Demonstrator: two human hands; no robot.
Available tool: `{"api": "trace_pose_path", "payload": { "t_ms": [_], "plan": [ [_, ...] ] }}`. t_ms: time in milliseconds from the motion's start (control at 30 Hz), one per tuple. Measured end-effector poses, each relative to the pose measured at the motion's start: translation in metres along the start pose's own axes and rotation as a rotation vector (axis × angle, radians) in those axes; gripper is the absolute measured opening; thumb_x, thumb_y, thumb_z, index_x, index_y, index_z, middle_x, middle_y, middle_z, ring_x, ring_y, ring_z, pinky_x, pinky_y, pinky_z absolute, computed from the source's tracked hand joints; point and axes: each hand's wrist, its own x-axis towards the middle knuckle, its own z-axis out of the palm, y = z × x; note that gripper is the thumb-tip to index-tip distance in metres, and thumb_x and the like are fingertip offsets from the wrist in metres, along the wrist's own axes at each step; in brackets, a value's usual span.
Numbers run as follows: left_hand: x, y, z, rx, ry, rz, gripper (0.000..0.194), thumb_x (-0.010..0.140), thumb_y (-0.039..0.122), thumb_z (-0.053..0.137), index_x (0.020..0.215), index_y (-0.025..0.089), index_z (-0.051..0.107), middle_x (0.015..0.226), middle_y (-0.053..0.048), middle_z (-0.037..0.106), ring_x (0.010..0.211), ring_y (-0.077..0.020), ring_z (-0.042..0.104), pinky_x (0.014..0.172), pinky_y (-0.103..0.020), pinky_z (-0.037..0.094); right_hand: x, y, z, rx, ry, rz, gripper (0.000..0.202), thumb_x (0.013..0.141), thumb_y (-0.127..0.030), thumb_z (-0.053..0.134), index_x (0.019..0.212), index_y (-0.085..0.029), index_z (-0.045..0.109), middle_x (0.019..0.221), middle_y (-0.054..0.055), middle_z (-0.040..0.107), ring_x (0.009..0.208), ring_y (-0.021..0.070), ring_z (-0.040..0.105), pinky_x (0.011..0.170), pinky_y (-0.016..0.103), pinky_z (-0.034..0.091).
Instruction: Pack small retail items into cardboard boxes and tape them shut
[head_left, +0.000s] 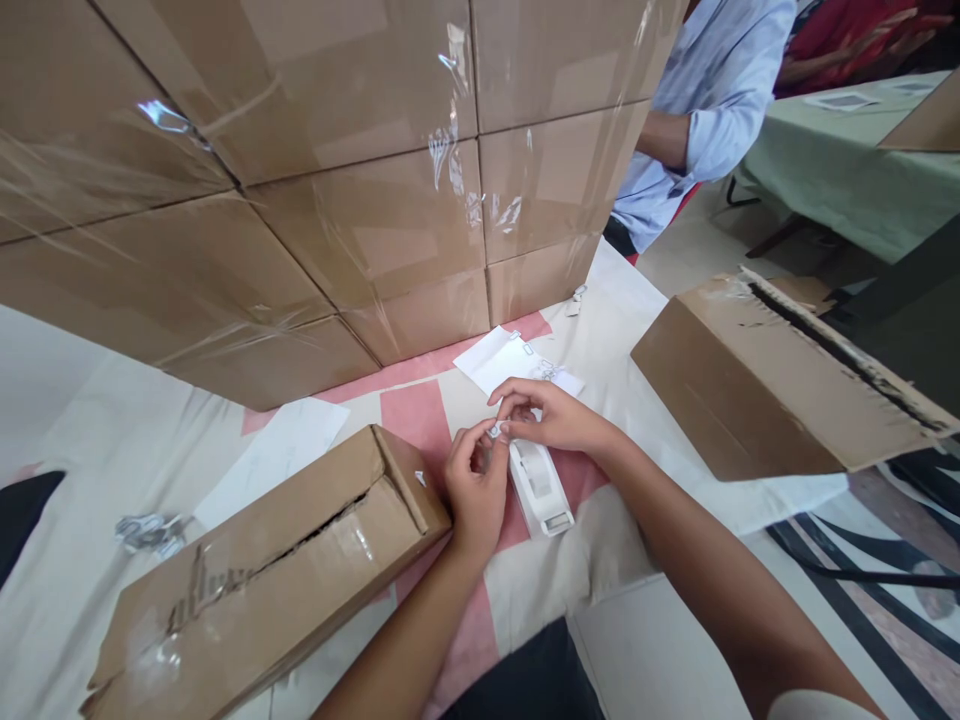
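Note:
My left hand (474, 487) and my right hand (551, 415) meet over a white plastic device (539, 487) that lies on the cloth. Between the fingertips of both hands I pinch a small silvery part (496, 430), held just above the device's far end. A white paper sheet (504, 358) with a few small metal parts on it lies just beyond my right hand.
A wall of plastic-wrapped cartons (315, 170) stands ahead. An opened cardboard box (255, 575) lies to my left, another box (780, 380) to my right. A person in a light blue shirt (705, 110) sits at the far right by a green table (840, 170). Crumpled wrapping (150, 530) lies far left.

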Motion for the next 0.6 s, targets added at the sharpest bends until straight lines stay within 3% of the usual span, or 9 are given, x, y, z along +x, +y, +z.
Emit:
{"api": "trace_pose_path", "payload": {
  "t_ms": [300, 600],
  "plan": [
    [0.0006, 0.0026, -0.0012, -0.07, -0.021, -0.04, 0.018, 0.09, 0.033, 0.067, 0.097, 0.02, 0.078, 0.084, -0.003, 0.069, 0.076, -0.0163, 0.058, 0.069, -0.027, 0.045, -0.0011, -0.0031, 0.001, -0.069, -0.01, -0.026, 0.019, 0.091, -0.023, 0.066, 0.11, -0.02, 0.062, 0.079, -0.002, 0.071, 0.072, 0.0126, 0.058, 0.067, 0.025, 0.039],
    [-0.0008, 0.0033, -0.0019, -0.18, -0.023, -0.114, 0.011, 0.086, 0.028, 0.068, 0.083, 0.02, 0.075, 0.079, 0.001, 0.07, 0.077, -0.0157, 0.062, 0.073, -0.025, 0.046, -0.0036, -0.0049, 0.001, -0.162, -0.08, -0.043, 0.022, 0.096, -0.027, 0.063, 0.118, -0.02, 0.065, 0.083, -0.001, 0.073, 0.075, 0.0127, 0.061, 0.071, 0.025, 0.041]
  ]
}}
